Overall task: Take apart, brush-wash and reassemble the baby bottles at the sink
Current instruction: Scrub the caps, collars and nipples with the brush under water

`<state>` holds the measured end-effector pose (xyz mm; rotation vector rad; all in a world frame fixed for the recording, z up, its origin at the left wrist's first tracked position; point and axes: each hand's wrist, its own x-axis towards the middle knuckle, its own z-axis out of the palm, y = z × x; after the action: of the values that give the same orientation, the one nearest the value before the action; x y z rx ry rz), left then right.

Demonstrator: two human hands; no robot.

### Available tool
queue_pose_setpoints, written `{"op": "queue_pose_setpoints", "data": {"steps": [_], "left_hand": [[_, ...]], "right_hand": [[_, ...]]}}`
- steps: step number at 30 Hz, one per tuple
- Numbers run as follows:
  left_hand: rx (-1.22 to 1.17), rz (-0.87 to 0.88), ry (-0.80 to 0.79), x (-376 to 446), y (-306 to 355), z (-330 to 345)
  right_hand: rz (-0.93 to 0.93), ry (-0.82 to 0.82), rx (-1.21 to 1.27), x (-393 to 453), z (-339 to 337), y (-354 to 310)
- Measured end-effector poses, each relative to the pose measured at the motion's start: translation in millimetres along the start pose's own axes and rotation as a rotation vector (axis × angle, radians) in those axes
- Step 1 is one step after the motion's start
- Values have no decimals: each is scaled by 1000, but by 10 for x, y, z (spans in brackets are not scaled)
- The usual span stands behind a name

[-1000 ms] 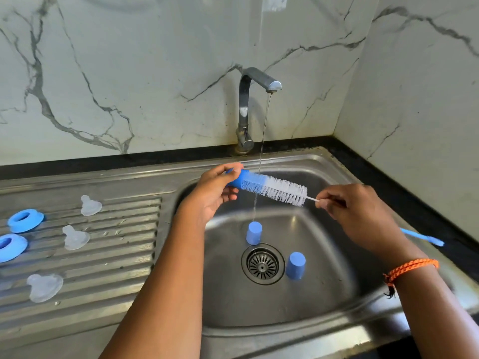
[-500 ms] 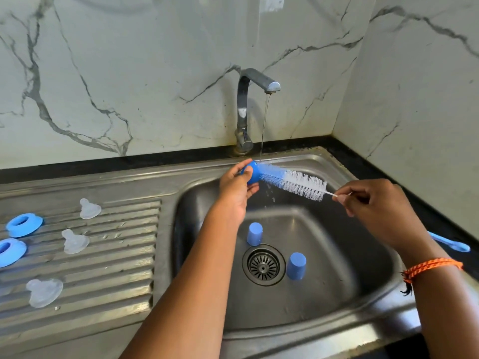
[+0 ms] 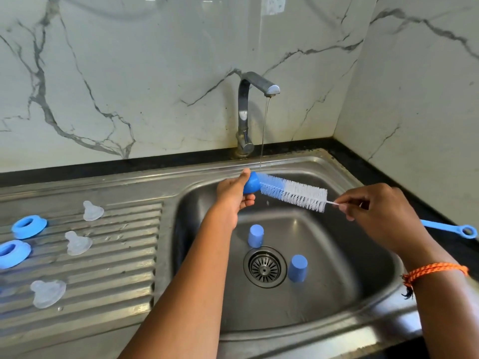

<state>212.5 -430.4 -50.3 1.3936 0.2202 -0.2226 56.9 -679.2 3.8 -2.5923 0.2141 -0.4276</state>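
My left hand (image 3: 233,193) grips a small blue bottle cap (image 3: 251,186) above the sink basin, just under the thin stream from the tap (image 3: 255,99). The blue-and-white bottle brush (image 3: 295,194) has its tip pushed into the cap. My right hand (image 3: 375,213) pinches the brush's wire stem; its blue handle (image 3: 451,229) sticks out behind my wrist. Two more blue caps (image 3: 255,235) (image 3: 298,268) stand upside down in the sink (image 3: 337,281) beside the drain (image 3: 264,266).
On the ribbed drainboard (image 3: 116,255) at the left lie three clear silicone teats (image 3: 92,211) (image 3: 77,243) (image 3: 48,292) and two blue screw rings (image 3: 29,226) (image 3: 11,253). Marble walls close in the back and right.
Both hands lifted the cap and brush up and back toward the tap, so the water now falls by the cap's mouth. The brush has drawn a little further out of the cap.
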Motion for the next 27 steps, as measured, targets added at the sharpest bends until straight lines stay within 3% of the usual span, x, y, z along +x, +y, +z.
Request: {"op": "queue_pose_setpoints", "data": {"steps": [8, 11, 17, 20, 27], "left_hand": [[203, -14, 65, -16, 29, -105], [230, -1, 37, -18, 27, -132], [9, 46, -201, -20, 70, -152], [18, 75, -208, -31, 77, -152], [-91, 33, -203, -32, 86, -85]], "right_hand": [[-56, 70, 61, 1, 18, -71], [-35, -20, 56, 7, 49, -88], [43, -137, 172, 44, 79, -81], [104, -121, 223, 53, 90, -45], [-10, 52, 57, 19, 90, -103]]}}
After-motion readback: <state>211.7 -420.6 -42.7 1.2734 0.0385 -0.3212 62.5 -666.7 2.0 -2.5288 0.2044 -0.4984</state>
